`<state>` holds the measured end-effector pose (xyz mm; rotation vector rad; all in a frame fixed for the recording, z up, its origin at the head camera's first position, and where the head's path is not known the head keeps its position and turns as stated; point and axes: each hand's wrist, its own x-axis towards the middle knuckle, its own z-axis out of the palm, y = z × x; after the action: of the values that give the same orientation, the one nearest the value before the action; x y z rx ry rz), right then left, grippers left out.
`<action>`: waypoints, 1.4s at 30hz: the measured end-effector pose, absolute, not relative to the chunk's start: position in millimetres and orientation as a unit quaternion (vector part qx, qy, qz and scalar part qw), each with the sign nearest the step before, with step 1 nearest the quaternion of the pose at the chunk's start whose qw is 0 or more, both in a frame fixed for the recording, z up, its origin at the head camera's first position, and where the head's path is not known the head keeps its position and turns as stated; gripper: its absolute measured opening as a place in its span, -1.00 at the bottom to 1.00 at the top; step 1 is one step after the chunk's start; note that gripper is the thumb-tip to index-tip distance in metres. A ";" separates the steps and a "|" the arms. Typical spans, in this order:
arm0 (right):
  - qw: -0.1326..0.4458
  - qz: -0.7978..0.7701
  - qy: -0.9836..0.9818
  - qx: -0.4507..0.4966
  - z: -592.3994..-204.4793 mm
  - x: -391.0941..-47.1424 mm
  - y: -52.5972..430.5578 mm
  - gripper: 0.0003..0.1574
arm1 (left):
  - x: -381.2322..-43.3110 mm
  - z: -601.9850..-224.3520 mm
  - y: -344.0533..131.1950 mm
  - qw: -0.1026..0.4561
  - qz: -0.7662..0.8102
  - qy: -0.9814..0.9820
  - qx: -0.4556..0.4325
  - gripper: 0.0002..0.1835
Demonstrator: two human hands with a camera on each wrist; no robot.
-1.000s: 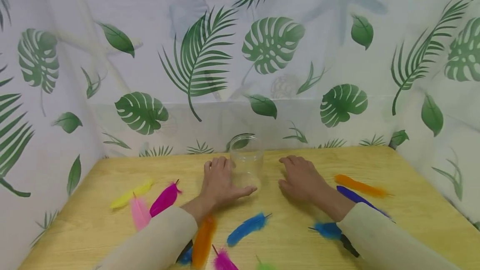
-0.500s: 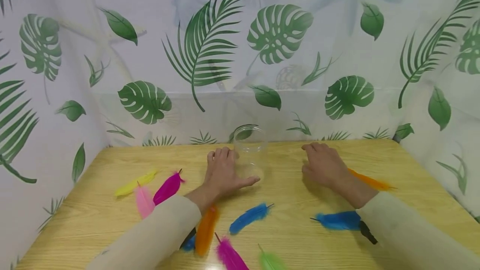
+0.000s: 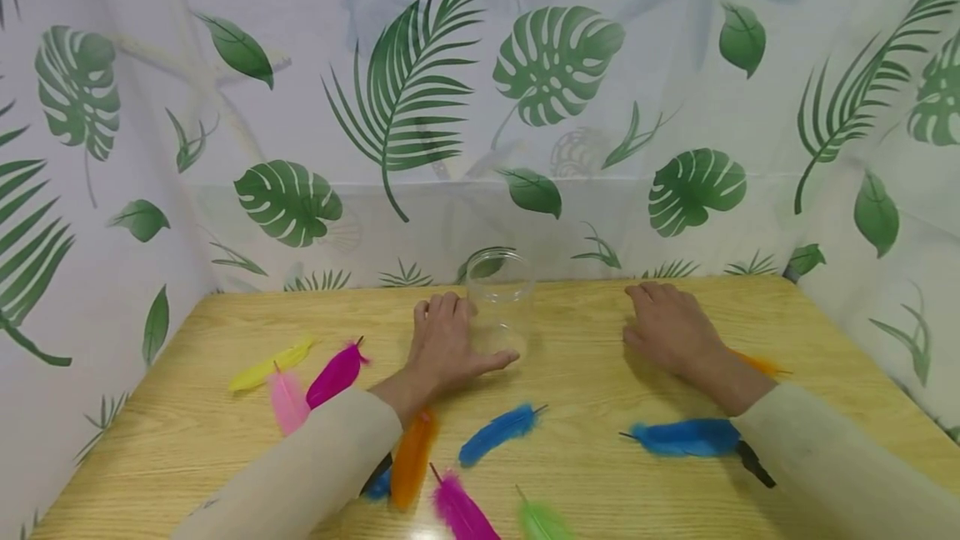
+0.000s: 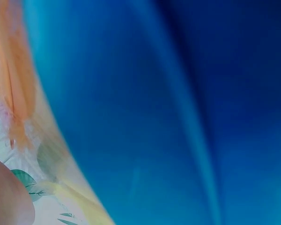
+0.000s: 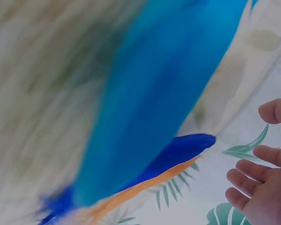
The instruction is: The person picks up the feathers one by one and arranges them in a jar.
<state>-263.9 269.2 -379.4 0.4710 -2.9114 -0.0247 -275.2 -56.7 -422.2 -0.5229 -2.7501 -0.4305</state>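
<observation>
A clear cylindrical jar [image 3: 501,294] stands upright near the back edge of the table. My left hand [image 3: 446,340] holds it from the left, with the thumb stretched across the front near the base. Nothing lies in my right hand [image 3: 675,327], whose fingers are loosely bent above the table, well to the right of the jar. Under that wrist lies a blue feather [image 3: 686,437]. The right wrist view shows the same blue feather [image 5: 154,93] close up, with a dark blue feather [image 5: 182,150] and an orange feather [image 5: 145,186] beyond it. A blurred blue feather [image 4: 117,93] fills most of the left wrist view.
Around my left forearm lie a yellow feather [image 3: 272,367], a pink feather [image 3: 288,398], a magenta feather [image 3: 335,375] and an orange feather [image 3: 412,461]. Another blue feather [image 3: 498,435] is in front of the jar. Magenta [image 3: 463,508] and green feathers [image 3: 542,519] lie nearest me. A leaf-print cloth [image 3: 420,215] walls the back and sides.
My right hand has moved away from the jar to the right, uncovering more of the blue feather and covering part of the orange one. The left hand stays at the jar. The view has tilted slightly down.
</observation>
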 end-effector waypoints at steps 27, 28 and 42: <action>0.079 -0.012 -0.991 0.110 -387.7 -259.9 318.3 -0.24 | -275.5 -423.2 -57.8 0.158 -0.153 -0.958 -0.185 -0.07; 0.079 -0.011 -0.991 0.108 -388.0 -259.8 320.2 -0.23 | -275.7 -423.2 -57.8 0.158 -0.153 -0.958 -0.185 -0.06; 0.048 0.001 -0.996 0.073 -393.3 -254.3 340.8 -0.29 | -276.6 -424.1 -58.0 0.159 -0.154 -0.958 -0.182 -0.08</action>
<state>-254.3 340.8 -393.3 0.2234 -3.0380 0.0020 -276.6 -58.0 -424.1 -0.5210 -2.7377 -0.4415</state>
